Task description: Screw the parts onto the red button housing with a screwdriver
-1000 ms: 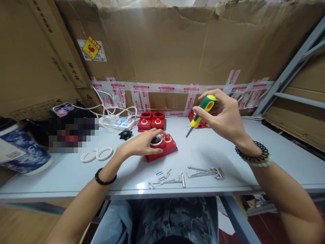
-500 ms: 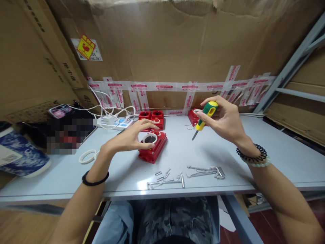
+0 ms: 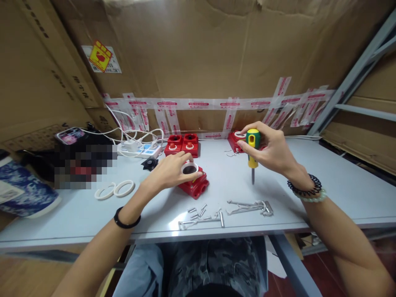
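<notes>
While the left hand cups the red box, the screwdriver, pinched upright in the right hand, hangs at the box's three o'clock, tip just above the surface.

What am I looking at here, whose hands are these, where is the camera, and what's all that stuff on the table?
There is no machine here: the picture comes from a camera worn on a person's head, looking forward and down at their own two bare hands over a pale table.

The left hand grips a red plastic box with a white ring around a round opening on top. The right hand holds a green and yellow screwdriver upright, tip pointing down, clear of the box.

Also on the table: loose screws and metal clips near the front edge, two white rings, more red boxes at the back, and a power strip with white cables. Taped cardboard forms the back wall.
</notes>
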Demonstrator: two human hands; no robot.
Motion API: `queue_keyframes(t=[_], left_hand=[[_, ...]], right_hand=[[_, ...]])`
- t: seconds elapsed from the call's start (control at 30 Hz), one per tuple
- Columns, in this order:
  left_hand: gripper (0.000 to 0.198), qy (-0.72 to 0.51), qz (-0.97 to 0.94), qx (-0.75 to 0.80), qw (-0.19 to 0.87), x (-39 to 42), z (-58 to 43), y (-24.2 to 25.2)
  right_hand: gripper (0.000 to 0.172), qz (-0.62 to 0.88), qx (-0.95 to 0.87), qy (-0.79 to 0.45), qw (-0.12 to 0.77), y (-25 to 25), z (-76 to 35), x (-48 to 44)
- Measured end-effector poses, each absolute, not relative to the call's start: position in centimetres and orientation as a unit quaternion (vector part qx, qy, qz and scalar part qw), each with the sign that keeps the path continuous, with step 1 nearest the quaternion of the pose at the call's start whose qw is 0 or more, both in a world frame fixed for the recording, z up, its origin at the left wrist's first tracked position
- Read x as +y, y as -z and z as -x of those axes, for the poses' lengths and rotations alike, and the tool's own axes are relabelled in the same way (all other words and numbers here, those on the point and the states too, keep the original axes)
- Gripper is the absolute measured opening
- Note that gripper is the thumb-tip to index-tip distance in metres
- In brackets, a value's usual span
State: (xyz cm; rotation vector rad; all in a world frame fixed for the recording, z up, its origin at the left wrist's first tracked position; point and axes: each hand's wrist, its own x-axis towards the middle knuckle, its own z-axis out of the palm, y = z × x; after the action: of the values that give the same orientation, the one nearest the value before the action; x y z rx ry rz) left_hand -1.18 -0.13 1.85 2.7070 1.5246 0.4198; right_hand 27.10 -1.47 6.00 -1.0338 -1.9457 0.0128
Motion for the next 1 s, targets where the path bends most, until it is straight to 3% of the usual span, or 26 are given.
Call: queue_keyframes(t=[0.17,0.5,0.63,0.73,1.0], left_hand=[[0.047,-0.164,-0.83,0.519,-0.127,-0.8,-1.0,-0.6],[0.043,-0.226,-0.825,0.476,-0.204,-1.9,-1.9,-0.6],[0.023,-0.187,-0.931,0.291,-0.117,-3.6,-4.8,-1.2],[0.023,-0.098,-0.967,0.212,-0.105,-4.5,-7.9,-0.9],[0.016,0.025,-0.974,0.221,-0.047,-4.4,-11.8,0.4]], right_hand=[[0.027,0.408,-0.803,0.015,0.434,-5.6,-27.0,-1.1],[0.023,0.409,-0.794,0.033,0.448,-5.6,-27.4,-1.2],[0.023,0.418,-0.787,0.051,0.451,-5.7,-27.6,-1.2],[0.023,0.418,-0.786,0.058,0.453,-5.8,-27.8,-1.2],[0.022,0.414,-0.777,0.06,0.47,-5.7,-28.1,-0.8]])
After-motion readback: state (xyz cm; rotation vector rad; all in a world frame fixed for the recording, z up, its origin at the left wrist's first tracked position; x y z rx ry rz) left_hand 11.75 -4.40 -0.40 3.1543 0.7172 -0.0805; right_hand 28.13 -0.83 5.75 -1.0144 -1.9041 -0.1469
